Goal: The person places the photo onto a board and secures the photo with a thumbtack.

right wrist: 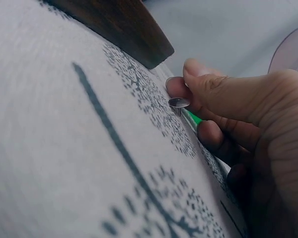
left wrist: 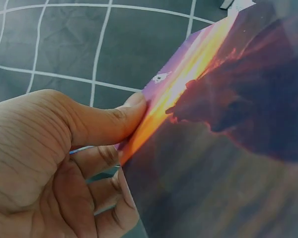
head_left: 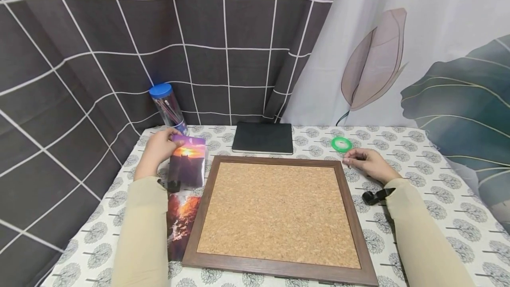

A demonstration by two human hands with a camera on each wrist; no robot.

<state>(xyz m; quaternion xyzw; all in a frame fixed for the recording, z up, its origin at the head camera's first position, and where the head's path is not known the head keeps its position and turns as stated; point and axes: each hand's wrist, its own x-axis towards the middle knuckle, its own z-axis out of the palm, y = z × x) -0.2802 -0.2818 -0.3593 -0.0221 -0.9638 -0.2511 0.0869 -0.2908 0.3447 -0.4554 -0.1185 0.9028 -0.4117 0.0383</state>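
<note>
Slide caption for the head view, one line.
Left hand holds a sunset photo beside a framed corkboard; right hand near a green ring.

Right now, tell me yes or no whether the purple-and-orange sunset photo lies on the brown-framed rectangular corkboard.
No, the left hand holds the photo to the left of the corkboard.

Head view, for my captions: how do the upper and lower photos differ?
The upper photo is pinched in the left hand; the lower photo lies on the tablecloth. The upper photo shows purple sky around a bright glow; the lower photo shows red-orange patches with pale streaks. Both mix orange with dark areas.
</note>
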